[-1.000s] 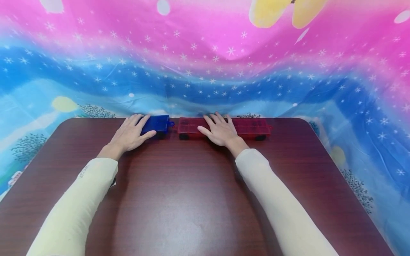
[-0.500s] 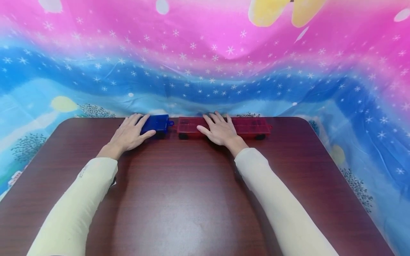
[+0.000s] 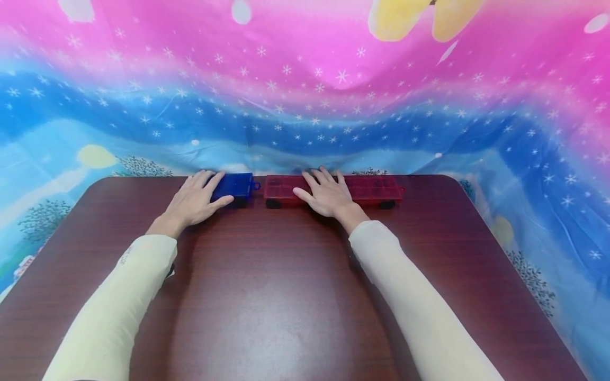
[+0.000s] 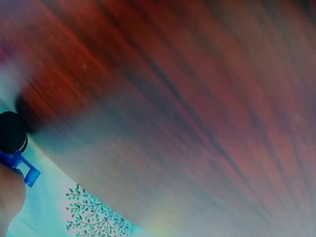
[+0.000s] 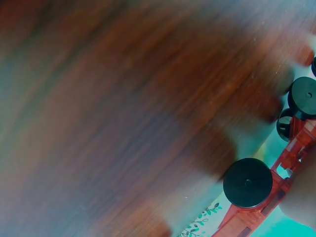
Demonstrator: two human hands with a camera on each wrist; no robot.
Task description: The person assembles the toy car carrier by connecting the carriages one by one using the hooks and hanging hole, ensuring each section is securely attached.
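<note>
At the far edge of the table, my left hand (image 3: pixel 193 198) lies with spread, straight fingers over a translucent blue toy wagon (image 3: pixel 235 185). Its right end carries a small loop; the hand hides its left part. In the left wrist view a black wheel (image 4: pixel 12 132) and a blue hook (image 4: pixel 30 174) show beside my hand. My right hand (image 3: pixel 328 194) rests, fingers spread, on the middle of a longer translucent red toy wagon (image 3: pixel 376 189). Black wheels (image 5: pixel 248 182) under it appear in the right wrist view. A narrow gap separates the two wagons, which stand in one line.
The dark brown wooden table (image 3: pixel 267 275) has rounded far corners. A pink and blue curtain (image 3: pixel 305 116) with snowflakes hangs right behind its far edge and along both sides.
</note>
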